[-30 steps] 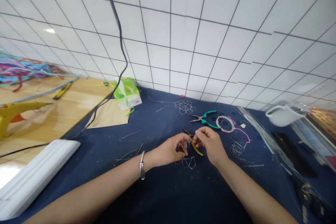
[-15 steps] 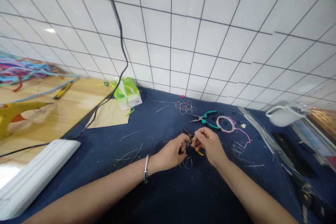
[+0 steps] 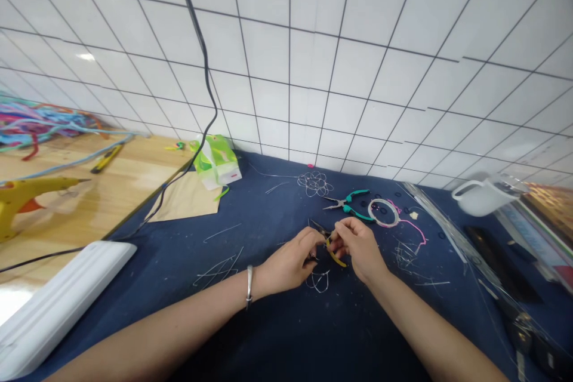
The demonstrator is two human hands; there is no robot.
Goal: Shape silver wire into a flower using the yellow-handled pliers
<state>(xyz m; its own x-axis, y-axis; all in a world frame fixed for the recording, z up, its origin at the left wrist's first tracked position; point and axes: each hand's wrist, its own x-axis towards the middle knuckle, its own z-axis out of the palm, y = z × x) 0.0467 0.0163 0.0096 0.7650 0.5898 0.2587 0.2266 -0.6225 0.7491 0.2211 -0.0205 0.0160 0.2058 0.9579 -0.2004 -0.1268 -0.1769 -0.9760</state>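
Note:
My left hand (image 3: 293, 259) and my right hand (image 3: 358, 246) meet over the dark blue cloth (image 3: 277, 322), both with fingers pinched on a thin silver wire piece (image 3: 319, 279) whose loops hang below them. Yellow-handled pliers (image 3: 333, 255) lie on the cloth just under and between the two hands. A silver bracelet (image 3: 248, 286) circles my left wrist.
Behind the hands lie teal-handled pliers (image 3: 351, 202), a wire flower shape (image 3: 316, 182), a tape ring (image 3: 384, 212) and pink cord (image 3: 416, 230). Loose wire scraps (image 3: 217, 265) lie left. A green tissue pack (image 3: 217, 161), yellow glue gun (image 3: 27, 194), white jug (image 3: 483, 196) and white casing (image 3: 54, 304) surround the cloth.
My hands have shifted slightly, keeping hold of the wire; its loops have moved a little under them. The view has tipped slightly.

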